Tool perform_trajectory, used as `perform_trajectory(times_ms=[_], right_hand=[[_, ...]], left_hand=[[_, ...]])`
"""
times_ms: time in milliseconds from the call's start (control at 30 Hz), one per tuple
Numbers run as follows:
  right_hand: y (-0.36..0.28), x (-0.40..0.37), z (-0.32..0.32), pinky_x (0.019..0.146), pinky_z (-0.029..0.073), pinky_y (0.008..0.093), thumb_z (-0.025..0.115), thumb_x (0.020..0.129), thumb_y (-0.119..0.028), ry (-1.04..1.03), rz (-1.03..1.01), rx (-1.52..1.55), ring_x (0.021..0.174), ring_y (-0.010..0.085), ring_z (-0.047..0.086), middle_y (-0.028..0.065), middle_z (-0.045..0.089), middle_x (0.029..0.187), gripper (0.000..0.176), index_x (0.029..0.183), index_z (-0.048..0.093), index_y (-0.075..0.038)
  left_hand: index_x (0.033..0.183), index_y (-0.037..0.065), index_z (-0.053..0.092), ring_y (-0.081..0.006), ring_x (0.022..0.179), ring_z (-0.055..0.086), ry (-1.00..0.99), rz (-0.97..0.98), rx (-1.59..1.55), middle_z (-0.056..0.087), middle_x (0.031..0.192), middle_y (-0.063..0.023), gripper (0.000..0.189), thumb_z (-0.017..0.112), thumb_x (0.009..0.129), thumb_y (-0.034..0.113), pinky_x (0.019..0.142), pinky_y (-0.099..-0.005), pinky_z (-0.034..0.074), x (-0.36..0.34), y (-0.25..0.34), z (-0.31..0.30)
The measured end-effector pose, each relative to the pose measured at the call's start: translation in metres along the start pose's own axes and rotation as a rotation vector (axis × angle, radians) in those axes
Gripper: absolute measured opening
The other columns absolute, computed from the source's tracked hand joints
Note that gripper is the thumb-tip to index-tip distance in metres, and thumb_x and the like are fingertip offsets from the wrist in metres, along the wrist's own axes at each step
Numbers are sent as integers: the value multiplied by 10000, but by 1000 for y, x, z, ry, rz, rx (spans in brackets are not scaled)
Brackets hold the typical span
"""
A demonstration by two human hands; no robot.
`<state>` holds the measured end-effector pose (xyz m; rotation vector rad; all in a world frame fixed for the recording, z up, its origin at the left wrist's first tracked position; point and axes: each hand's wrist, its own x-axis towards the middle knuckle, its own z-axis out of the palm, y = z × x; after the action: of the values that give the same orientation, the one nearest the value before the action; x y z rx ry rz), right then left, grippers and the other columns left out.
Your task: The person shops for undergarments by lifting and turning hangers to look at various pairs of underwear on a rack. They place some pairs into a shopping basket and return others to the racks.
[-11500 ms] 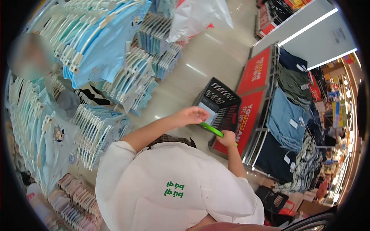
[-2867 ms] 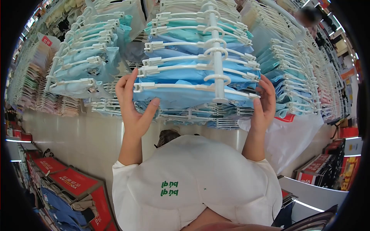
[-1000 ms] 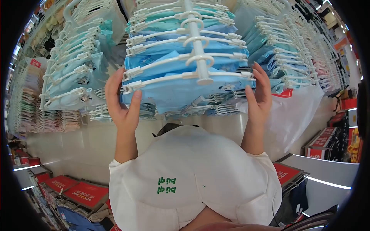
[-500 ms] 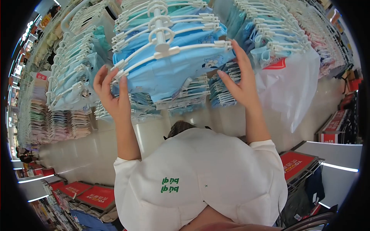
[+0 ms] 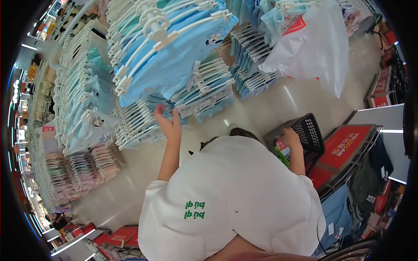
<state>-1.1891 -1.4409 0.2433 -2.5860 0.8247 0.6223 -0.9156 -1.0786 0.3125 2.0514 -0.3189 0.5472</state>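
Light blue children's pants (image 5: 183,56) with a small cartoon print hang on a white clip hanger at the front of a rack, with more blue garments behind them. My left hand (image 5: 168,124) is open just below their lower edge, fingers apart and somewhat blurred, holding nothing. Down at my right, my right hand (image 5: 290,139) is at a black perforated shopping basket (image 5: 308,135), its fingers curled. Beside those fingers is a red, white and green package (image 5: 282,150). What the right hand grips, if anything, is hidden.
More hanging clothes (image 5: 82,95) fill the racks on the left, and lower rows of hangers (image 5: 204,87) sit beneath the pants. A white plastic bag (image 5: 311,48) hangs at upper right. A red-topped display stand (image 5: 348,143) stands right of the basket, on a shiny tiled floor (image 5: 261,108).
Both hands have left the pants on the hanger. My right hand has dropped down to the basket, which has come into view; my left has lowered. The view has turned rightward.
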Motion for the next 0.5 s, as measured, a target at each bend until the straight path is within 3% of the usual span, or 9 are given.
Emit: perform_trajectory(times_ms=[33, 67, 133, 333, 500], right_hand=[[6, -7, 9, 853, 459, 417, 665, 715, -370, 22, 51, -33, 1009, 344, 558, 184, 576, 1063, 477, 1041, 591, -30], [12, -14, 18, 842, 465, 421, 654, 723, -379, 43, 99, -68, 996, 343, 567, 180, 579, 1058, 468, 1030, 593, -32], [15, -26, 30, 833, 469, 424, 643, 731, -376, 53, 154, -9, 981, 343, 575, 179, 581, 1052, 458, 1029, 593, -32], [24, -42, 78, 834, 469, 420, 624, 749, -379, -31, 328, 110, 987, 355, 578, 195, 593, 1074, 464, 1051, 582, -30], [20, -53, 102, 836, 468, 426, 634, 747, -383, -81, 327, 119, 1004, 338, 580, 186, 609, 1056, 473, 1063, 578, -35]], left_hand=[[1204, -42, 383, -317, 1074, 446, -167, 47, 110, 441, 1168, -210, 517, 628, 809, 186, 933, -407, 333, -4, -7, 0], [1204, -42, 383, -317, 1074, 446, -177, 47, 115, 441, 1168, -210, 517, 628, 809, 186, 933, -407, 333, -7, -16, 1], [1094, -23, 500, -364, 971, 502, -241, 249, 192, 515, 1065, -208, 372, 621, 792, 155, 859, -415, 388, 0, -25, 8], [963, 25, 600, -344, 885, 540, -379, 222, 182, 572, 952, -155, 218, 610, 772, 130, 772, -410, 419, -2, -39, 24], [915, 38, 633, -322, 814, 549, -358, 255, 195, 578, 907, -144, 158, 597, 788, 125, 713, -395, 423, -7, -39, 24]])
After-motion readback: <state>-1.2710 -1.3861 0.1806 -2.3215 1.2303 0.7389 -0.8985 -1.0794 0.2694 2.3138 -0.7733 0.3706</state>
